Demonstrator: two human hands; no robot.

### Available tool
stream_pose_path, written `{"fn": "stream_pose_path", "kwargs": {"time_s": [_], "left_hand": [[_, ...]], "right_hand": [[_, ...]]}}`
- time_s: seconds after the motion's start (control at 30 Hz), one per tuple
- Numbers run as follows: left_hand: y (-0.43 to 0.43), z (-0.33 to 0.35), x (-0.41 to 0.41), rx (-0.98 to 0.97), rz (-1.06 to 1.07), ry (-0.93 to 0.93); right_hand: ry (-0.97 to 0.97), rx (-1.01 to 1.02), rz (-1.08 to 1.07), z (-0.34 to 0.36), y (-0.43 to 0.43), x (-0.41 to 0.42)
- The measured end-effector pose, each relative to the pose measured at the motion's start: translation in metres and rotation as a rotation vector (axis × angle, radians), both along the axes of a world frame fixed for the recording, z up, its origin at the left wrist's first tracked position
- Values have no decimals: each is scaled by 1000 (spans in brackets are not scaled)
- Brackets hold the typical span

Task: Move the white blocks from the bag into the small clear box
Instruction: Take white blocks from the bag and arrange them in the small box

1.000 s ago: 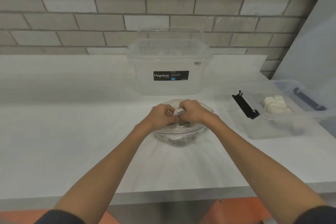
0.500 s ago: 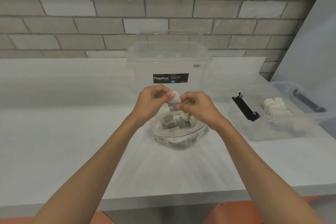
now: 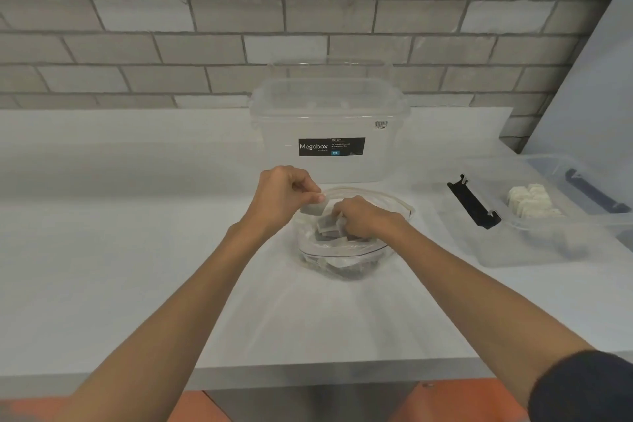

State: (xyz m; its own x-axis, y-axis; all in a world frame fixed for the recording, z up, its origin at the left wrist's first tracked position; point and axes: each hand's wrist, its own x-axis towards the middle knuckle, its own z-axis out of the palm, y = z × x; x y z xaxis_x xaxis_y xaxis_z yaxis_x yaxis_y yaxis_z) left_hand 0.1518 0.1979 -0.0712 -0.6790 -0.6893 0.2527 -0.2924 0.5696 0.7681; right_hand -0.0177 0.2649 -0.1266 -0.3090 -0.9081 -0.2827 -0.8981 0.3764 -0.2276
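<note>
At near centre, the left hand (image 3: 284,195) pinches the bag (image 3: 342,260) rim; the right hand (image 3: 363,219) curls round white blocks (image 3: 328,227) inside. Blocks probably light and rigid: grip opposite flat faces. Small clear box (image 3: 531,247) at right.

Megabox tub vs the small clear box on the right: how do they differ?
The Megabox tub is tall and deep; the small clear box is low and shallow. The tub carries a black label; the small box shows none. The small box holds white blocks; none show in the tub. Both are clear plastic on the white counter.
</note>
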Motion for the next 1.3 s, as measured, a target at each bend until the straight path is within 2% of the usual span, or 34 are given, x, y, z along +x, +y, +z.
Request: {"fn": "stream_pose_path", "kwargs": {"time_s": [0.17,0.37,0.57,0.8,0.97,1.17,1.3], "left_hand": [[-5,0,6,5,14,-26],[-10,-3,9,41,38,-30],[-3,2,-6,14,-27,-118],[26,33,-49,27,-191,-38],[46,52,-92,-13,-237,40],[66,61,-148,-30,-280,166],[86,61,-185,20,-318,174]], "right_hand": [[15,-184,5,9,7,2],[-111,-321,-6,38,23,-6],[-184,-422,-2,89,42,-14],[-185,-542,-33,143,75,-29],[-115,-621,-101,167,112,-59],[-75,-630,-233,175,166,-122],[-35,-511,-294,167,196,-168]]}}
